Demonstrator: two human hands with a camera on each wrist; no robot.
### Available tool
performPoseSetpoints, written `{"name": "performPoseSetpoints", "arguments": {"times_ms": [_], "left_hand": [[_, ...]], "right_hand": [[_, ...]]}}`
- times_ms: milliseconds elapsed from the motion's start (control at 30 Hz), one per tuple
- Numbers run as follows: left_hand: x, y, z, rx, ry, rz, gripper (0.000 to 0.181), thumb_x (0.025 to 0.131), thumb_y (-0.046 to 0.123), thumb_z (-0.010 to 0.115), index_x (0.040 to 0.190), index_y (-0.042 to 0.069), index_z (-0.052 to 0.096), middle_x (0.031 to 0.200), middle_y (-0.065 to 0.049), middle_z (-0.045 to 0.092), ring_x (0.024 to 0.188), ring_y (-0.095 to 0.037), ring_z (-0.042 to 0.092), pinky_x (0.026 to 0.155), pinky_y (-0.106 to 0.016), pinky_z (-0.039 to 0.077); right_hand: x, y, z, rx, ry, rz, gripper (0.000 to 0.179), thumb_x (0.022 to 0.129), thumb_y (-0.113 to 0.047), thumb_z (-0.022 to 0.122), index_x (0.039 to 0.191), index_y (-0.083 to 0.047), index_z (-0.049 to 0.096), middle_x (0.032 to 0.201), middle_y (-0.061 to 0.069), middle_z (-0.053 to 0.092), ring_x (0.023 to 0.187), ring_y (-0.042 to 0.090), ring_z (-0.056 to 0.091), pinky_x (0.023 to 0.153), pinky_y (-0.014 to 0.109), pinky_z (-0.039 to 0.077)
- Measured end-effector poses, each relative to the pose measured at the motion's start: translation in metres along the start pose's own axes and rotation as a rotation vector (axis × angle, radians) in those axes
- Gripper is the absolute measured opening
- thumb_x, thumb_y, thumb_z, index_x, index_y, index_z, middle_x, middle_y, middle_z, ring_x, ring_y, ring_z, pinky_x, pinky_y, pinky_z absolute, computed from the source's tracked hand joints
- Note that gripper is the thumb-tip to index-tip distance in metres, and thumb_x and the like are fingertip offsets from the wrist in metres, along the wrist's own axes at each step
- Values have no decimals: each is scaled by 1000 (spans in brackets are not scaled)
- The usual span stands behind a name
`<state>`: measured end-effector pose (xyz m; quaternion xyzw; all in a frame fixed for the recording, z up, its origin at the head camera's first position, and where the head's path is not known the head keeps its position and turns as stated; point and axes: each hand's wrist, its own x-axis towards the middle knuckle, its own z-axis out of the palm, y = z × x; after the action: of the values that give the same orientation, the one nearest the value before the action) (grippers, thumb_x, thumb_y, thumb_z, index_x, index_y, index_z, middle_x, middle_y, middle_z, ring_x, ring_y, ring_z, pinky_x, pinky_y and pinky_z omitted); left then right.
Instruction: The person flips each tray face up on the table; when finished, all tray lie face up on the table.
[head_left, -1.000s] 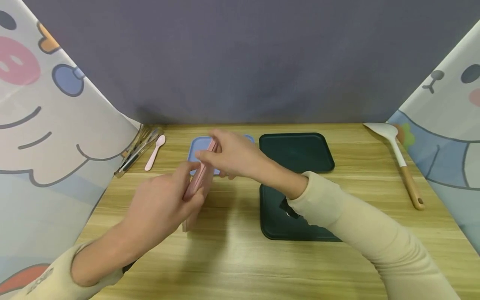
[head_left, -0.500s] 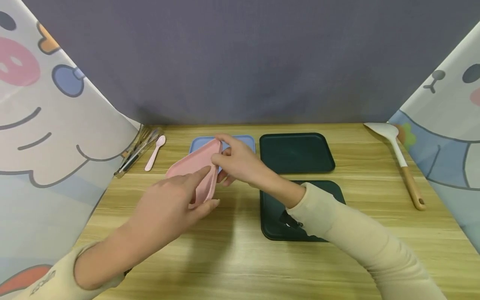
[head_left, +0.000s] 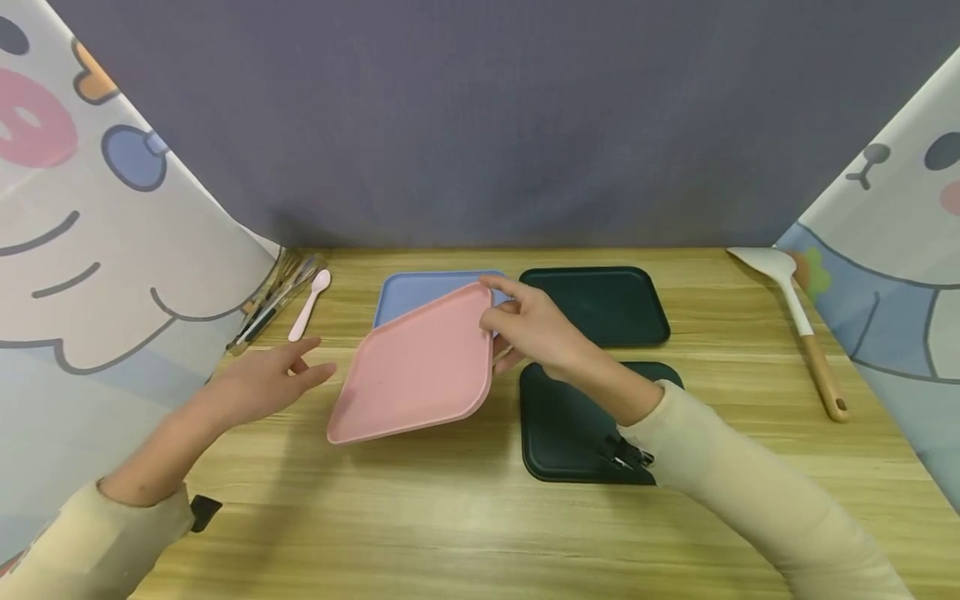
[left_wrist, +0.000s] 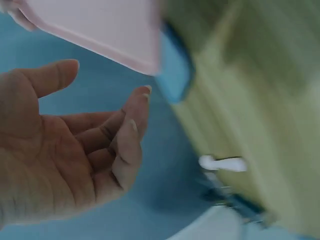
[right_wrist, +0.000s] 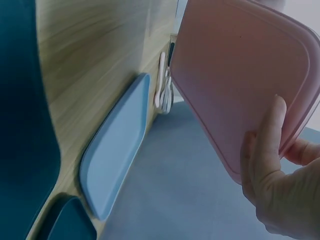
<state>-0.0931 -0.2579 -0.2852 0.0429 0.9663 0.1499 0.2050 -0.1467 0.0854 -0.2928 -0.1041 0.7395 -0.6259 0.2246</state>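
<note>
Pinching a pink rectangular tray (head_left: 416,362) by its right edge in the right grip (head_left: 532,329), holding it tilted above the wood-grain counter (head_left: 465,525), partly hiding a blue tray (head_left: 416,292) beyond; extending the left grip (head_left: 262,383), loose and unclenched, just off the pink tray's left edge, near a pale pink spoon (head_left: 307,309).

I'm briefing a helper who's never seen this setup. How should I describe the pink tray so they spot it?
Find the wooden table, then the person's right hand above it. That hand grips one edge of the pink tray, tilted and partly hiding the blue tray in the head view. No other tray is pink or held: two dark trays and the blue one lie on the table.
</note>
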Motion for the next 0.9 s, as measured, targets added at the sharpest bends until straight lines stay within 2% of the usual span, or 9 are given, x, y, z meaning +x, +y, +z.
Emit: {"name": "performPoseSetpoints", "arguments": {"times_ms": [67,200,300,567,700,900], "left_hand": [[6,-12,5,-114,-57,1,84,103,59,41,158,-1,21,125,-19,65,100,-26,67,75,-38,51],[16,-26,18,-430,-201,25,77,107,46,42,159,-2,13,127,-18,64,107,-28,63,80,-38,51],[23,-31,28,-573,-282,39,73,107,40,44,159,-2,14,125,-15,65,105,-24,62,81,-37,50],[30,-40,41,-688,-346,85,64,105,34,51,156,1,30,105,-5,68,96,-17,64,83,-35,51],[32,-46,48,-745,-368,126,63,105,30,52,156,-1,29,96,-1,69,91,-14,65,83,-35,52],[31,-49,52,-809,-351,128,74,101,22,60,157,-4,21,88,4,68,84,-10,63,83,-33,54]], "right_hand": [[-1,3,-4,1,7,-1,67,92,-15,57,155,-27,37,97,14,71,72,25,73,62,42,61],[-4,9,-9,3,4,-3,67,92,-16,58,155,-24,37,94,13,69,70,23,72,62,41,61],[-6,13,-11,10,1,2,68,92,-16,59,155,-22,36,91,12,69,69,21,72,62,39,61],[-6,19,-13,51,-8,20,68,91,-14,59,155,-21,36,92,11,68,68,19,71,61,37,61],[-6,21,-14,74,-24,22,69,91,-14,59,156,-21,35,93,11,67,68,18,70,61,37,61],[-7,29,-17,64,-62,44,69,94,-16,60,157,-22,33,90,8,67,68,18,69,62,36,61]]}}
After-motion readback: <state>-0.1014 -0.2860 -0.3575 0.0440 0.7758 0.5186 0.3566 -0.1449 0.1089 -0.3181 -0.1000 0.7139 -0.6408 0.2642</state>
